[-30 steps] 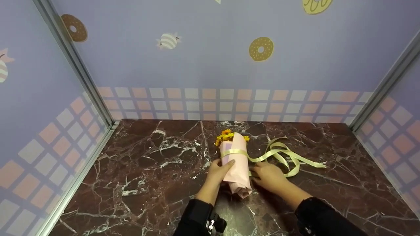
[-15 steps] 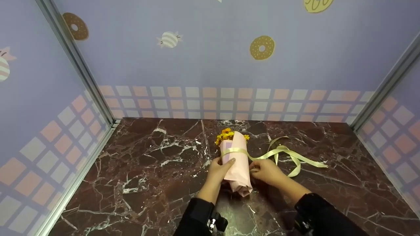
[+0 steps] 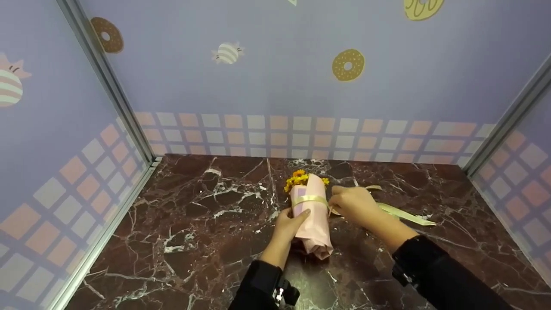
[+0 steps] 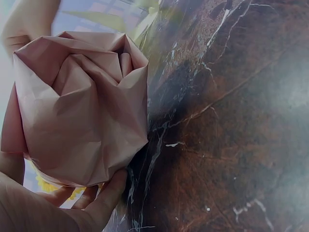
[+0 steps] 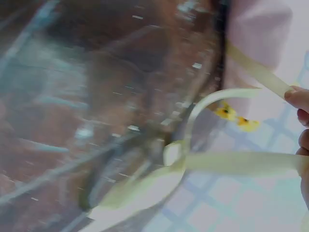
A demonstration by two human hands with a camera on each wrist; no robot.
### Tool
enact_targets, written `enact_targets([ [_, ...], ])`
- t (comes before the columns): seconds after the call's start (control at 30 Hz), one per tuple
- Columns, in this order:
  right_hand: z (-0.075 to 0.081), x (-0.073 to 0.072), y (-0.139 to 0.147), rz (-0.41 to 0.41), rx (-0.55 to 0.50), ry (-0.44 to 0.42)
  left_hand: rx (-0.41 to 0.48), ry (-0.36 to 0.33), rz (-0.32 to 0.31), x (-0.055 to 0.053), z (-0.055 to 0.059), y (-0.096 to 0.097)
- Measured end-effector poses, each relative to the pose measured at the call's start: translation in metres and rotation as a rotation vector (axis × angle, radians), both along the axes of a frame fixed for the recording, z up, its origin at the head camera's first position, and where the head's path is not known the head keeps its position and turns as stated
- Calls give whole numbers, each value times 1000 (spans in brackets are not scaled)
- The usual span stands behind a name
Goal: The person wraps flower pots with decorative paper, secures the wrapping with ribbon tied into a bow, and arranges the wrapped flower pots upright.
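A bouquet of yellow flowers (image 3: 297,178) wrapped in pale pink paper (image 3: 317,228) lies on the table, its blooms toward the back. My left hand (image 3: 285,230) grips it from the left, thumb across the front. The left wrist view shows the folded bottom of the paper (image 4: 87,125) with fingers (image 4: 108,200) curled under it. A pale yellow-green ribbon (image 3: 311,198) runs round the upper wrap. At the bouquet's right edge, my right hand (image 3: 355,204) pinches this ribbon; in the right wrist view one ribbon strip (image 5: 258,75) runs taut from the paper to the fingertips (image 5: 298,98).
Loose ribbon (image 3: 407,214) trails over the table to the right of the right hand. The dark red marble-patterned table (image 3: 206,258) meets a lilac back wall (image 3: 267,77) with pink and white checks. Side panels (image 3: 38,181) stand left and right.
My right hand has risen from beside the bouquet's lower half to the ribbon band's height, drawing ribbon with it. Less loose ribbon shows on the right. The left hand keeps its grip.
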State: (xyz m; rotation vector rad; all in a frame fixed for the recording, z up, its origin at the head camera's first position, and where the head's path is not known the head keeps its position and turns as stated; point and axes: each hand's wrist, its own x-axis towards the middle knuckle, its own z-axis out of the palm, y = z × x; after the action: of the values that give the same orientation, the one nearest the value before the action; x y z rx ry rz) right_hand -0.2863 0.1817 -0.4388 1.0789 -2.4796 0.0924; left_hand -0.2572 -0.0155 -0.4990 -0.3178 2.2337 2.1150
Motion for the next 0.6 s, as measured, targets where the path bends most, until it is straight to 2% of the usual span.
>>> enact_targets([
  [0.1,9,-6,-6,15,-35,38,-6,12,-1,0,0,1],
  [0.2,14,-12,-15,-11,-105,-24,-27,20,-2,0,-1,0],
  [0.27,17,-16,-21,-51,-178,-142,-39,18,-1,0,-1,0],
  [0.43,17,-28,-36,-165,-401,-534,-33,6,9,1,-1,1],
  [0.53,15,-35,-41,-211,-476,-675,-34,12,8,1,0,1],
  [0.6,15,-38,-44,-237,-485,-743,-37,21,6,1,1,1],
])
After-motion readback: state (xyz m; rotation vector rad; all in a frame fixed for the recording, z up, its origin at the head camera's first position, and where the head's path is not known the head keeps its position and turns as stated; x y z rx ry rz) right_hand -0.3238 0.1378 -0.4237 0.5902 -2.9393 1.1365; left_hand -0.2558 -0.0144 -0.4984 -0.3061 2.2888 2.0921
